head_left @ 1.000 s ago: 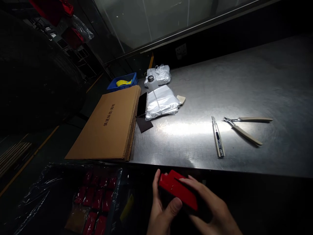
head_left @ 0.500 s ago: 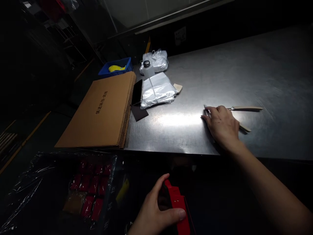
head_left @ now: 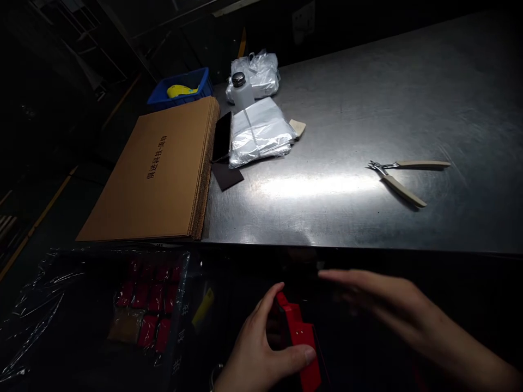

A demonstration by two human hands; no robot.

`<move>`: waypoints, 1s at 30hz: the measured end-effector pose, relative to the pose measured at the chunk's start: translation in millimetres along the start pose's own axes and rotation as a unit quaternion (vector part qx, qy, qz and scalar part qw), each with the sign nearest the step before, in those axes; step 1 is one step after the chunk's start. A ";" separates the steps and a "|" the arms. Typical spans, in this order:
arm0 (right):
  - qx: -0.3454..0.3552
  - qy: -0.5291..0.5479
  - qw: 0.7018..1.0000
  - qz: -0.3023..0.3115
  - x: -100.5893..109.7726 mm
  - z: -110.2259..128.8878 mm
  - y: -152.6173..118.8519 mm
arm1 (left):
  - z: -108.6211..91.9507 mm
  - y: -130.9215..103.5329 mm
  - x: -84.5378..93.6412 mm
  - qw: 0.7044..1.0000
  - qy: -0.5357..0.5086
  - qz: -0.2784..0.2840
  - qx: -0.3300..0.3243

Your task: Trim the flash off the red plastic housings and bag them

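My left hand (head_left: 261, 351) grips a red plastic part (head_left: 301, 335) below the table's front edge, fingers along its far side and thumb on its face. Two small light dots show on that face; its lower end runs out of view. My right hand (head_left: 379, 296) hangs in the air to the right of the part, apart from it. Its index finger is stretched out, and the other fingers are blurred and dark; I see nothing in it. A pair of nippers (head_left: 384, 170) with cream handles lies spread on the metal table (head_left: 327, 218).
A stack of flat cardboard (head_left: 155, 174) lies at the table's left. Behind it are a blue bin (head_left: 155, 99), a pump bottle (head_left: 243, 95) and clear plastic bags (head_left: 261, 133). Lower left, a plastic-lined container holds several wrapped red pieces (head_left: 155, 296).
My right hand has left the nippers on the table and come down past the front edge towards the red part. My left hand keeps its hold. The view has shifted slightly.
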State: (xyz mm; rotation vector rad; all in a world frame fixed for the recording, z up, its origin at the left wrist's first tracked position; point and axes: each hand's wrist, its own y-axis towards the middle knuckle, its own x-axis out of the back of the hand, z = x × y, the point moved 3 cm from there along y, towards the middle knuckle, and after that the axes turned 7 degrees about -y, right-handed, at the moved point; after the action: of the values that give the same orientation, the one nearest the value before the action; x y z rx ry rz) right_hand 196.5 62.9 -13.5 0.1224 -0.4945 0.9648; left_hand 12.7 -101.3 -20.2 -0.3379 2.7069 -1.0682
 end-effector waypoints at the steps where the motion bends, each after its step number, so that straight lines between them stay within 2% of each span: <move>1: -0.001 0.022 0.999 0.035 -8.3 2.9 -8.2 | -0.5 -0.4 -0.4 1.000 0.004 0.001 0.001; 4: 0.010 0.031 0.999 0.035 -19.6 7.4 -19.9 | -0.6 -2.3 -1.7 1.000 0.016 0.002 0.005; 16: 0.068 0.023 0.997 0.008 -22.7 11.0 -27.2 | -0.5 -6.8 -4.0 0.999 0.052 0.002 0.005; 30: 0.070 -0.015 0.997 -0.005 -28.1 6.8 -33.7 | 5.7 -7.6 -3.2 0.999 0.043 -0.002 0.007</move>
State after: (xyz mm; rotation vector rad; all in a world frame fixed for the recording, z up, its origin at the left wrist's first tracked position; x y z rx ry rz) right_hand 208.3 20.2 -16.4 0.2658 -0.4520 0.9885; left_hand 18.3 -109.5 -18.6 -0.3012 2.7722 -1.1276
